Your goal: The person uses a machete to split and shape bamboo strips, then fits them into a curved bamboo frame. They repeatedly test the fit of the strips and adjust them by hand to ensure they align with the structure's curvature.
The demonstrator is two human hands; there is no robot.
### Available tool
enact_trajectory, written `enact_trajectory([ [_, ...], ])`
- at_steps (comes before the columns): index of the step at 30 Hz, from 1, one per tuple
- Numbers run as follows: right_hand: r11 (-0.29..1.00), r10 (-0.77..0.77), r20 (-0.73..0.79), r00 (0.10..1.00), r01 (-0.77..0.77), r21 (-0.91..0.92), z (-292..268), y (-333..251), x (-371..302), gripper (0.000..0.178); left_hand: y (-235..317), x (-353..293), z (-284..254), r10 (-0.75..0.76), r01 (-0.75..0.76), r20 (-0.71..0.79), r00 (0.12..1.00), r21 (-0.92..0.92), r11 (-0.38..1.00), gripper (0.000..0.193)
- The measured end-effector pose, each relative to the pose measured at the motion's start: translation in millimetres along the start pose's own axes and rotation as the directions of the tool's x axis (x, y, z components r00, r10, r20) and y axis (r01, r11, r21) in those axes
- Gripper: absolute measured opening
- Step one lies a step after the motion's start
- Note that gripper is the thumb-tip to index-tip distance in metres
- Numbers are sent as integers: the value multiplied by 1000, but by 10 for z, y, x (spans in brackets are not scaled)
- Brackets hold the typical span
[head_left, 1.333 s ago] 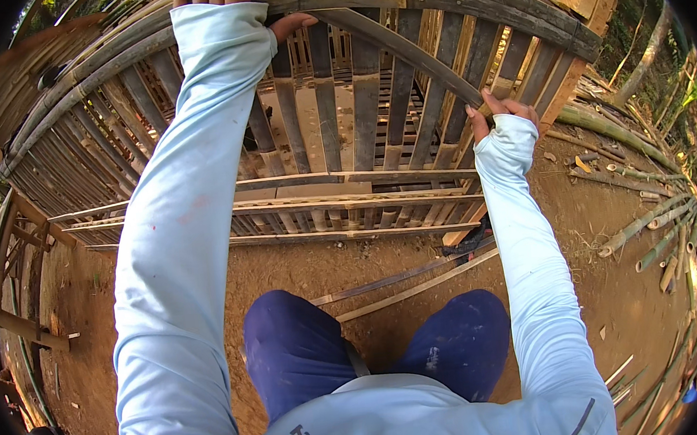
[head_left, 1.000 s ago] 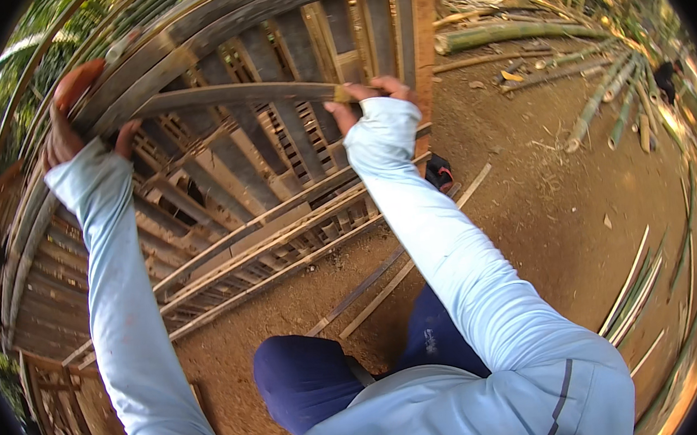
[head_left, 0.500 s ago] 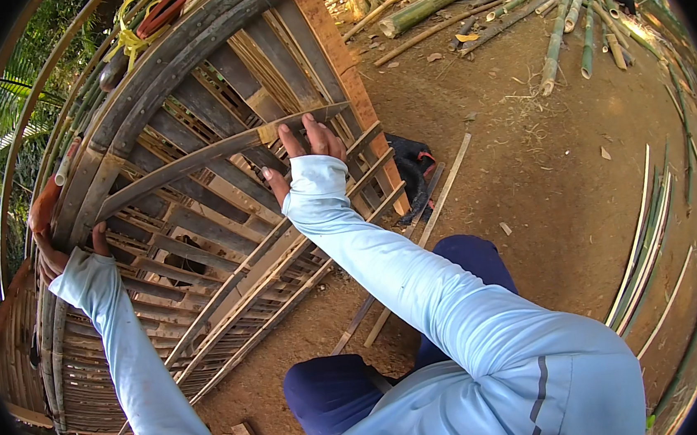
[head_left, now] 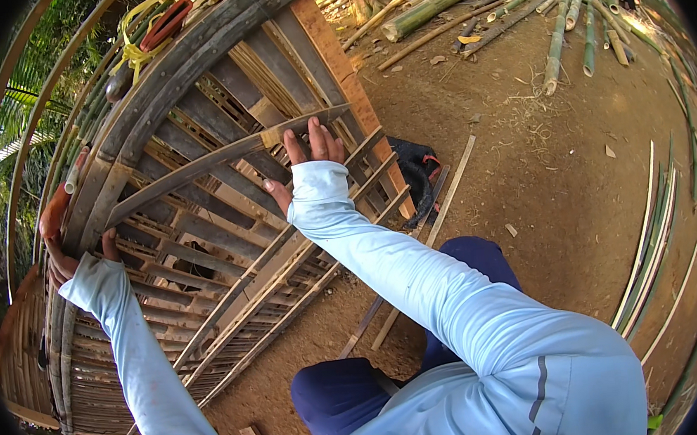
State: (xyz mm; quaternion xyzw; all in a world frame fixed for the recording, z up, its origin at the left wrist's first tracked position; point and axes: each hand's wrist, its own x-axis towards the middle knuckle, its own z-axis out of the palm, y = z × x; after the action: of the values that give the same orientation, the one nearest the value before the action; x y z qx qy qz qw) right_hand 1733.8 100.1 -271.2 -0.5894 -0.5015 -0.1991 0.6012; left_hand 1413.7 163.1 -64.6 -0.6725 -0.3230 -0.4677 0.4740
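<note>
A large curved bamboo frame (head_left: 225, 83), built of dark slats and strips, stands tilted before me on the left. My left hand (head_left: 79, 262) grips its curved outer rim, fingers outside and thumb on the inner side. A reddish-brown piece (head_left: 55, 212) lies just above those fingers; I cannot make out what it is. A flat bamboo strip (head_left: 195, 172) runs slantwise across the slats. Near this strip's right end, my right hand (head_left: 314, 150) has its fingers hooked over it, the thumb apart below. Light blue sleeves cover both forearms.
Yellow strapping (head_left: 133, 46) and a red-brown object (head_left: 166, 25) sit atop the frame. Dark cloth (head_left: 415, 177) lies by its right edge, beside thin wooden strips (head_left: 455, 187). Green bamboo poles (head_left: 462, 0) are spread at the back; split strips (head_left: 653, 240) lie at right.
The whole view has shifted slightly, so the frame appears a little lower and farther right. Both hands keep their places on the frame and the strip.
</note>
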Motion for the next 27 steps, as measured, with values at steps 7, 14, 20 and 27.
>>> enact_trajectory([
  [7,999,1,10,1000,-2,33,-40,9,188,90,-74,-33,32,9,-10,-16,1000,-8,1000,123],
  [14,1000,-3,24,1000,3,-6,-104,33,302,92,37,34,-42,37,-36,-22,999,48,998,121],
  [20,996,-45,-6,999,45,-71,-158,56,354,96,209,61,-129,-43,42,27,999,52,998,124],
  [27,984,-100,-27,995,94,-153,-188,71,385,89,149,59,-124,-57,58,-31,998,36,998,128],
])
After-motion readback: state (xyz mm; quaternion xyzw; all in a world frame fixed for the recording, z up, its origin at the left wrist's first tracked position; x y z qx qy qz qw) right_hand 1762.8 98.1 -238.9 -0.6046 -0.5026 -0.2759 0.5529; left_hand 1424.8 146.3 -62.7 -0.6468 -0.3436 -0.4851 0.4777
